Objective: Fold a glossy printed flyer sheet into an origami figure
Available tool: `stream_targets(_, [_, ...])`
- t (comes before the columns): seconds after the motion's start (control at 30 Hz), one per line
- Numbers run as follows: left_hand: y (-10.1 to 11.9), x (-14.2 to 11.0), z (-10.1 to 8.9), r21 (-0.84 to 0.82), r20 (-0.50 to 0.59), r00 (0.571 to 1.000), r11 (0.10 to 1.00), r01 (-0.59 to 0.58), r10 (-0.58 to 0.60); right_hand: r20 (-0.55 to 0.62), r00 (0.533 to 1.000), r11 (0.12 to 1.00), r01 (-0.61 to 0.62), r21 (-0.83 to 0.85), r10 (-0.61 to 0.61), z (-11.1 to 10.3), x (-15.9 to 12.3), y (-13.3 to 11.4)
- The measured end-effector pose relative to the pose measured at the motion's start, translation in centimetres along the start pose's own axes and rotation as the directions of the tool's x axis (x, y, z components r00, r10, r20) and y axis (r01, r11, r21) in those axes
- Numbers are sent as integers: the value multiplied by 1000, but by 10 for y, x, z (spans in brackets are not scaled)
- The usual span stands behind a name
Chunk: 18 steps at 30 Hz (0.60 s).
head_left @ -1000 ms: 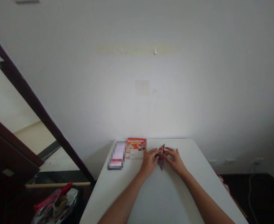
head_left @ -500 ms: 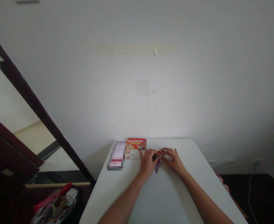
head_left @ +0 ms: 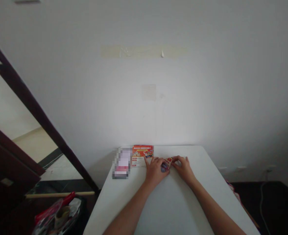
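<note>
Between my hands, over the white table [head_left: 163, 209], is a small piece of folded, colourfully printed paper [head_left: 168, 161] with red, yellow and purple on it. My left hand [head_left: 156, 170] grips its left side, thumb below and fingers above. The fingertips of my right hand [head_left: 183, 167] pinch its right corner. Part of the paper is hidden behind my left fingers. Just beyond my left hand lies a red and white printed leaflet [head_left: 143, 151], close to or under its fingers.
A pixelated phone-like object [head_left: 122, 164] lies left of the leaflet. The table meets a white wall [head_left: 183, 107]. On the floor at lower left stands a bin [head_left: 81, 209] filled with rubbish, beside a dark door frame [head_left: 51, 130]. A cable [head_left: 261, 202] hangs at right.
The folded paper has gone from standing with a point hanging down to lying flatter. My left hand has turned over it, and my right hand keeps its pinch.
</note>
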<state>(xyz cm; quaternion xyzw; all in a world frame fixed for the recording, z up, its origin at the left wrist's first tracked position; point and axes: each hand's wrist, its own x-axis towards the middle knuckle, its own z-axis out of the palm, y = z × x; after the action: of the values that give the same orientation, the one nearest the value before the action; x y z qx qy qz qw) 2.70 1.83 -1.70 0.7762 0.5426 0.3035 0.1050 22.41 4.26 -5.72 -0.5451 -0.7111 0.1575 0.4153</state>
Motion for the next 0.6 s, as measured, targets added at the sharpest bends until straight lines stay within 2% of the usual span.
stream_targets(0.23, [-1, 2, 4, -77, -52, 996, 995, 70, -74, -70, 997, 996, -20, 82, 26, -2, 2, -2])
stream_targets(0.37, [-1, 3, 5, -100, -58, 996, 993, 61, -67, -81, 996, 996, -23, 85, 30, -2, 2, -5])
stream_targets(0.6, [-4, 3, 8, -110, -36, 998, 993, 50, -54, 10, 998, 991, -63, 116, 62, -1, 0, -5])
